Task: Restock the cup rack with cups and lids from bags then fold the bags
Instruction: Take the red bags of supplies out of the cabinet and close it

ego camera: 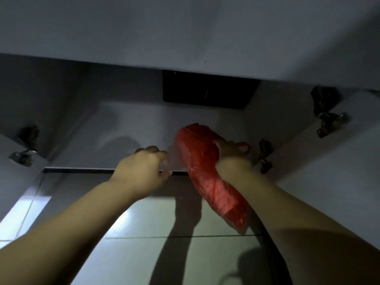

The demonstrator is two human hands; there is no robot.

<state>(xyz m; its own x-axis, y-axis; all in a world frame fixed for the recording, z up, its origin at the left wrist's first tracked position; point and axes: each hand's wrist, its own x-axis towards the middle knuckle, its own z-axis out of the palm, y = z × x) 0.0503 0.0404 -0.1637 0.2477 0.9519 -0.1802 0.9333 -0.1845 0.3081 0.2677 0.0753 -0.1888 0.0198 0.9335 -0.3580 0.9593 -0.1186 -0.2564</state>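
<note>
Right hand (228,154) curls its fingers round the red bag (205,173), half over the near edge of the cabinet shelf (133,120); left hand (141,167), fingers curled, is just left of it (holding anything? unclear). Risk: the overhanging bag could slide off if released early.

Dim, blurry view; hard shadows, tile glare

The bag (207,173) is held by the right grip (230,155) across the shelf's (123,128) front edge, just right of the left grip (141,169). A panel (207,91) is set behind, a left hinge (24,151) and a right hinge (327,116) at the sides, and a tiled wall (164,219) below.
</note>
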